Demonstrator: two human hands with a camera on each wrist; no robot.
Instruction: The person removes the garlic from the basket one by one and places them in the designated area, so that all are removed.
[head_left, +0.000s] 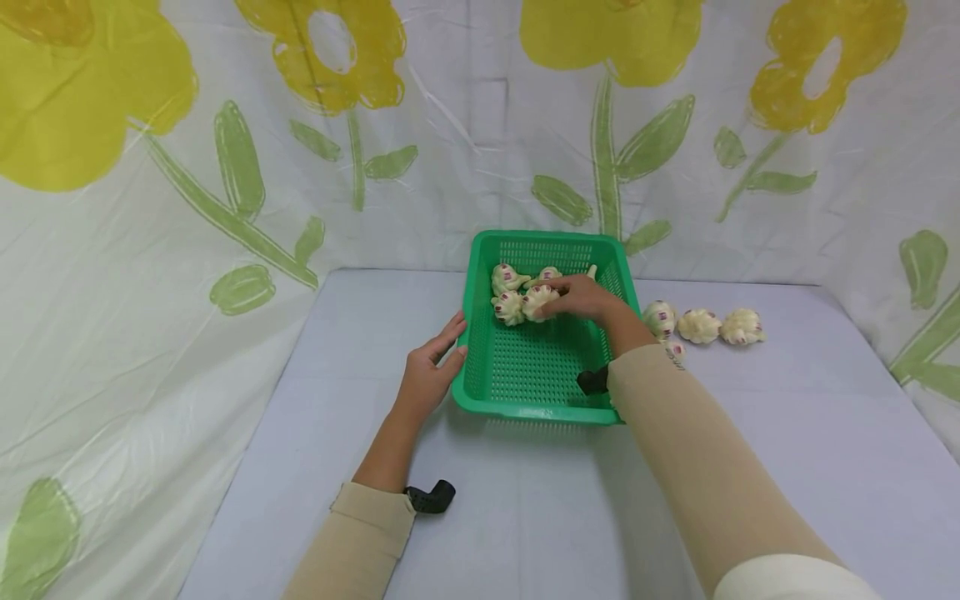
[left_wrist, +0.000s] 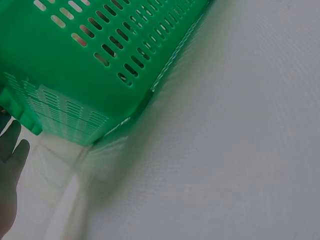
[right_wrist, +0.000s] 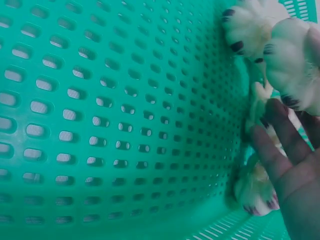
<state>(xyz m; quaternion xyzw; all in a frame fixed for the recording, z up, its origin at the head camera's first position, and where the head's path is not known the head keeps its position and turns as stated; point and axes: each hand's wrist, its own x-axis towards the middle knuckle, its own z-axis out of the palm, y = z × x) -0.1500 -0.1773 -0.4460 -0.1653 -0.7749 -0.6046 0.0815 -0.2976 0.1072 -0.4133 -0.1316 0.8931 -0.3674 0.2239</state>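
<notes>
Fingers (right_wrist: 287, 130) of the right hand (head_left: 583, 296) reach down inside a green basket (head_left: 551, 411) and, with the thumb, pinch a pale garlic bulb (head_left: 537, 302) marked with purple patches. That bulb is in the far half of the basket, close against its neighbours; whether it touches the basket floor I cannot tell. The left hand (head_left: 432, 367) is spread, its fingers fairly straight, set along the outside of the basket's left rim, with the thumb near the edge.

Around the held bulb sit other garlic bulbs (head_left: 507, 308): one just left of it, one behind that with its stem pointing right, and one farther back, partly covered by the right hand. A pale stem tip (head_left: 592, 272) shows beyond the hand, near the basket's right wall; the rest of it is hidden. The near half of the slotted basket floor shows bare.

Outside, right of the basket, three loose bulbs (head_left: 699, 326) make a row on the white table (head_left: 810, 433), with a fourth half hidden by the right forearm. Beige sleeves (head_left: 352, 533) cover both arms, and a black device (head_left: 431, 497) is at each wrist. Behind the table hangs a white sheet (head_left: 435, 208) printed with yellow flowers and green leaves.
</notes>
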